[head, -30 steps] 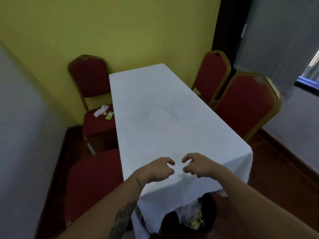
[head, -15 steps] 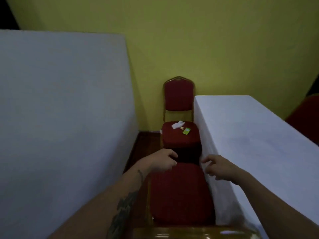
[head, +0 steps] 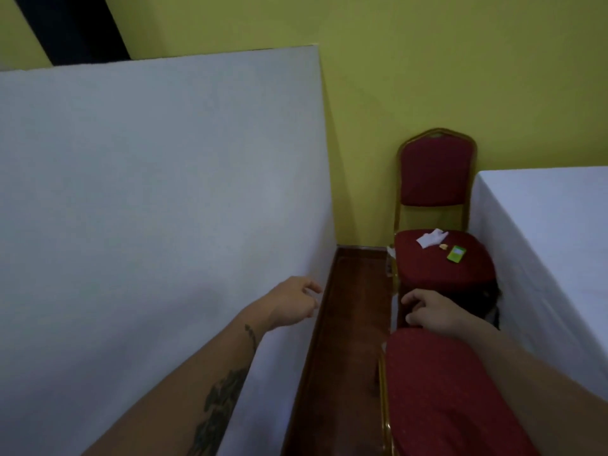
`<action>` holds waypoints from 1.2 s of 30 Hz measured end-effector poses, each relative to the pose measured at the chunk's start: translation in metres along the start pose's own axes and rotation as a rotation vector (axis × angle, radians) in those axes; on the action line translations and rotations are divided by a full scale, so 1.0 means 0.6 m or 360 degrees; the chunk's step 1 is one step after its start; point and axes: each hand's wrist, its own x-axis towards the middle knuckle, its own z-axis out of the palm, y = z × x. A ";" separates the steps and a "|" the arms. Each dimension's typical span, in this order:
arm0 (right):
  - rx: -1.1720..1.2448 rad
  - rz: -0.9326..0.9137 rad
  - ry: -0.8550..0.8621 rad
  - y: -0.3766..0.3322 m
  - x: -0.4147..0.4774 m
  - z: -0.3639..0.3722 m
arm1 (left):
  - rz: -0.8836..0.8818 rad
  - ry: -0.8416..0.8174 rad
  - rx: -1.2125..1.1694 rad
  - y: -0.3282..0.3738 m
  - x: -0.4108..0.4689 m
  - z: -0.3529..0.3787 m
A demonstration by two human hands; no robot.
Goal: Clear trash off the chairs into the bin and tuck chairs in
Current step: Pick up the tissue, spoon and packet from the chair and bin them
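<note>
far red banquet chair [head: 434,205] sits against the yellow wall [head: 427,67] right beside the white-clothed worktop [head: 546,225], and its seat has the trash on it: a crumpled white paper [head: 431,238], a small yellowish scrap [head: 443,246] and a green wrapper [head: 456,253]. nearer red chair [head: 454,396] is at the bottom, with the right hand [head: 431,312] above its far edge, fingers curled, holding nothing i can see. left hand [head: 292,306] hangs loosely curled and empty by the white partition [head: 148,199], over the wooden floor [head: 348,324].
</note>
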 end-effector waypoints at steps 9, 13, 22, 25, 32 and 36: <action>0.0173 0.0247 0.0255 0.083 0.267 -0.047 | 0.0228 -0.0261 0.0279 0.052 0.328 -0.020; 0.0256 0.0479 0.0327 0.133 0.355 -0.070 | 0.0283 -0.0491 0.0356 0.072 0.479 0.013; 0.0393 0.0836 0.0457 0.171 0.439 -0.146 | 0.0363 -0.0739 0.0442 0.177 0.738 0.039; 0.0396 0.0909 0.0531 0.177 0.481 -0.186 | 0.0465 -0.0770 0.0402 0.227 0.842 0.046; 0.0341 0.1092 0.0692 0.196 0.605 -0.248 | 0.0594 -0.0951 0.0432 0.324 1.073 0.050; 0.0412 0.1148 0.0664 0.198 0.671 -0.276 | 0.0611 -0.1036 0.0514 0.371 1.181 0.071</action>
